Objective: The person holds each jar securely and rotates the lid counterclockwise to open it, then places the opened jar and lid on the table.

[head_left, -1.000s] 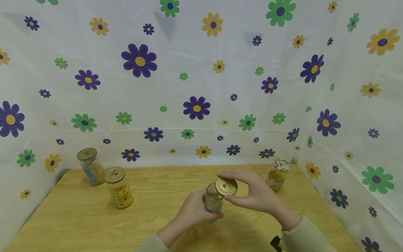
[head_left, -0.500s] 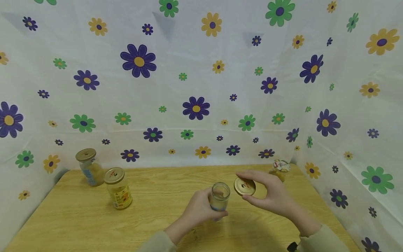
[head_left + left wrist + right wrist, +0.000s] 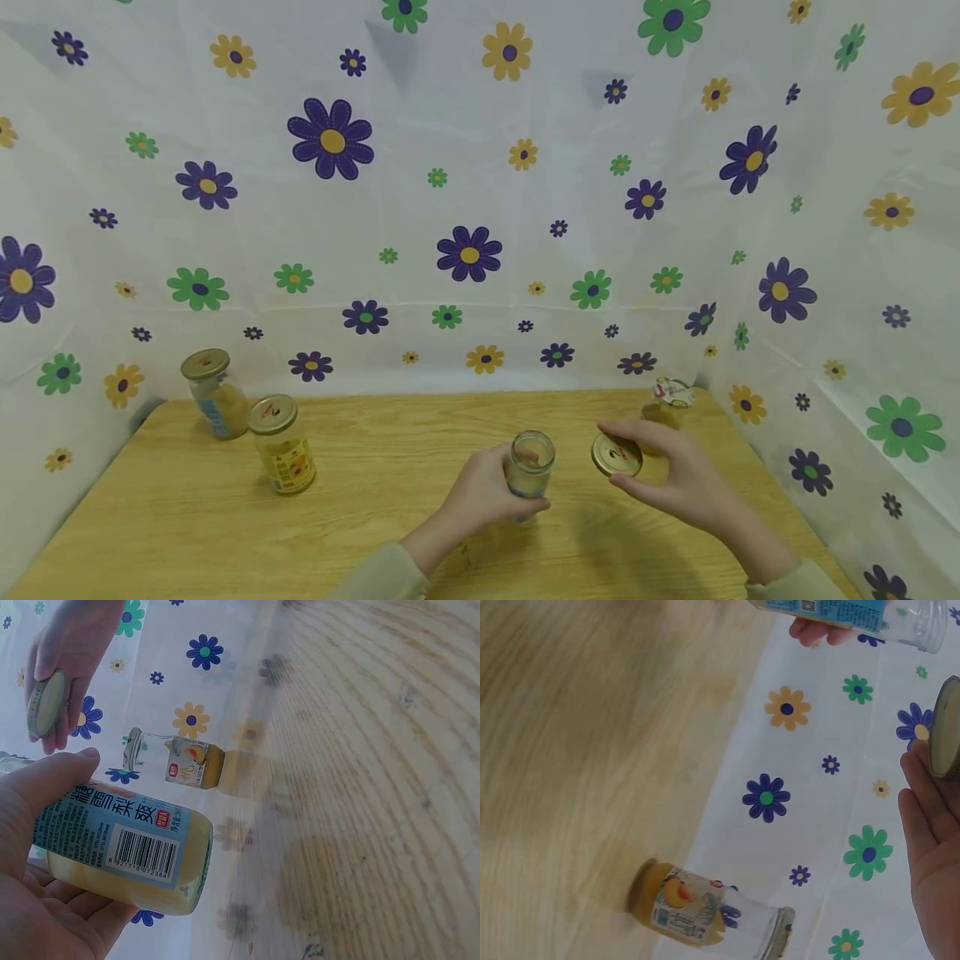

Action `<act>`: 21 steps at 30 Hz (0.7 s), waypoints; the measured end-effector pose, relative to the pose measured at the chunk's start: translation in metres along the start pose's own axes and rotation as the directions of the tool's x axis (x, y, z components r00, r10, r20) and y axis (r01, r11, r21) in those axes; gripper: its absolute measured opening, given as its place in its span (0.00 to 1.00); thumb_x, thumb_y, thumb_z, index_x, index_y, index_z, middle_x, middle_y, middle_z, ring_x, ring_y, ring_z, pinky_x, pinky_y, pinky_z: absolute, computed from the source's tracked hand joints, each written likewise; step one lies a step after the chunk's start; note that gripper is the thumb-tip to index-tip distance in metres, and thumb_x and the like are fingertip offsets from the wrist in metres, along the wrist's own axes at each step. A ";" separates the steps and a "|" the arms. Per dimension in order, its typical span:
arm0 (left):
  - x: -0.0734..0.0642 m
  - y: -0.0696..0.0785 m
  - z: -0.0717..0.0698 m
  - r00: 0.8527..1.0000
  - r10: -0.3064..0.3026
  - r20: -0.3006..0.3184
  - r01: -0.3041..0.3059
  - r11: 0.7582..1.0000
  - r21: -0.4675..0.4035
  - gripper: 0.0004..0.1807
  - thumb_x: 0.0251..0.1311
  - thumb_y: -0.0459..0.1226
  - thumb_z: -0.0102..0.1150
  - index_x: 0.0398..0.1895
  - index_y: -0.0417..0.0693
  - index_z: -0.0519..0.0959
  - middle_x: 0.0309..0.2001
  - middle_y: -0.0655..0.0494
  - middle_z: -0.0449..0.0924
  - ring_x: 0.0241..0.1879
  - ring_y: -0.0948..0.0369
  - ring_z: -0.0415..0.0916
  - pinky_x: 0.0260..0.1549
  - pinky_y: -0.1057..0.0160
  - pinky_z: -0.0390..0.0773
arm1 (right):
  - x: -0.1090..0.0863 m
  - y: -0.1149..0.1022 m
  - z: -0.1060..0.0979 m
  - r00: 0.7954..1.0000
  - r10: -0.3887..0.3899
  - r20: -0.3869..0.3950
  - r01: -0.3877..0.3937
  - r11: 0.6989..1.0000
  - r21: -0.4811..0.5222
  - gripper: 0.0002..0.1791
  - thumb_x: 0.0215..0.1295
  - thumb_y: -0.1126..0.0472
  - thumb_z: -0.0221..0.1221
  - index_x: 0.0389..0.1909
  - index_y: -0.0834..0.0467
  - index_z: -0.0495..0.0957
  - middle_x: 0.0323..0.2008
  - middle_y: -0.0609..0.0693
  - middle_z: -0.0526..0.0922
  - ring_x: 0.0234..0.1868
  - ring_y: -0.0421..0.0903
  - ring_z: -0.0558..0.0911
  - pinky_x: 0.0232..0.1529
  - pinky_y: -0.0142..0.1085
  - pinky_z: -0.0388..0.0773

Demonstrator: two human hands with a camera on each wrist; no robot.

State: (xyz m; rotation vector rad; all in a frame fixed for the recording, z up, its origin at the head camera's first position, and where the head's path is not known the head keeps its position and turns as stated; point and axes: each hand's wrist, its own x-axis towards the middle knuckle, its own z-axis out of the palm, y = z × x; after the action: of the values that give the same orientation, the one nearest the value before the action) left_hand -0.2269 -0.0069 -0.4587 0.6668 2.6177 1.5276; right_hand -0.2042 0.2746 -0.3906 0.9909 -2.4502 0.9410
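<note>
My left hand (image 3: 476, 496) grips an uncapped glass jar (image 3: 529, 473) around its side, held over the wooden table. In the left wrist view the jar (image 3: 142, 847) shows a light blue label with a barcode and pale yellow contents low inside. To its right, my right hand (image 3: 686, 483) pinches a round gold metal lid (image 3: 617, 455) by its edge, between thumb and fingers. A gap separates the lid from the jar's mouth. The lid's pale underside (image 3: 948, 731) shows at the edge of the right wrist view.
A jar (image 3: 686, 904) with a peach label stands at the back right, partly behind my right hand in the head view. Two gold-lidded jars stand at the left: one yellow-labelled (image 3: 288, 462), one blue-labelled (image 3: 220, 408). Flowered white cloth (image 3: 405, 208) surrounds the wooden table (image 3: 360, 500).
The lid has come away from the jar's mouth and moved right with my right hand, exposing the open rim. My left hand and the jar have shifted slightly right.
</note>
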 end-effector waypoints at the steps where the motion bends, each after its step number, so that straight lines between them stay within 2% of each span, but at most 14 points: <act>1: 0.000 0.000 0.000 1.000 -0.002 0.000 0.002 1.000 0.002 0.29 0.49 0.40 0.85 0.54 0.43 0.84 0.51 0.45 0.90 0.50 0.47 0.89 0.51 0.47 0.89 | -0.002 0.001 0.000 1.000 0.005 0.002 -0.005 1.000 -0.007 0.32 0.57 0.68 0.77 0.64 0.59 0.82 0.59 0.55 0.88 0.57 0.33 0.85 0.56 0.24 0.83; 8: 0.001 0.001 -0.001 1.000 -0.021 -0.005 0.021 1.000 -0.015 0.30 0.49 0.39 0.85 0.55 0.42 0.83 0.52 0.44 0.90 0.52 0.46 0.88 0.53 0.44 0.88 | -0.017 0.009 0.007 1.000 0.006 -0.008 -0.007 0.998 -0.064 0.32 0.53 0.66 0.80 0.62 0.54 0.84 0.57 0.52 0.90 0.56 0.36 0.87 0.56 0.25 0.84; 14: 0.001 0.003 -0.002 0.999 -0.031 -0.008 0.031 0.999 -0.025 0.30 0.50 0.39 0.85 0.56 0.41 0.83 0.53 0.44 0.89 0.52 0.46 0.88 0.54 0.43 0.87 | -0.033 0.016 0.015 0.997 0.072 0.028 -0.070 0.996 -0.061 0.29 0.56 0.61 0.80 0.60 0.54 0.85 0.56 0.50 0.91 0.54 0.35 0.87 0.54 0.31 0.87; 21: 0.007 0.009 0.004 0.999 -0.016 -0.028 0.017 1.000 0.007 0.29 0.48 0.40 0.86 0.54 0.44 0.84 0.52 0.47 0.90 0.51 0.49 0.88 0.52 0.49 0.88 | -0.053 0.024 0.021 0.990 0.127 0.054 -0.123 0.990 -0.073 0.28 0.56 0.57 0.80 0.59 0.52 0.86 0.54 0.49 0.91 0.54 0.34 0.87 0.53 0.33 0.87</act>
State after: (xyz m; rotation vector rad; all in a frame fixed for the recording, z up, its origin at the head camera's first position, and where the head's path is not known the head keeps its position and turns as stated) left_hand -0.2289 0.0028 -0.4518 0.6274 2.6432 1.5347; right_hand -0.1856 0.2987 -0.4442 0.8618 -2.6010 0.8704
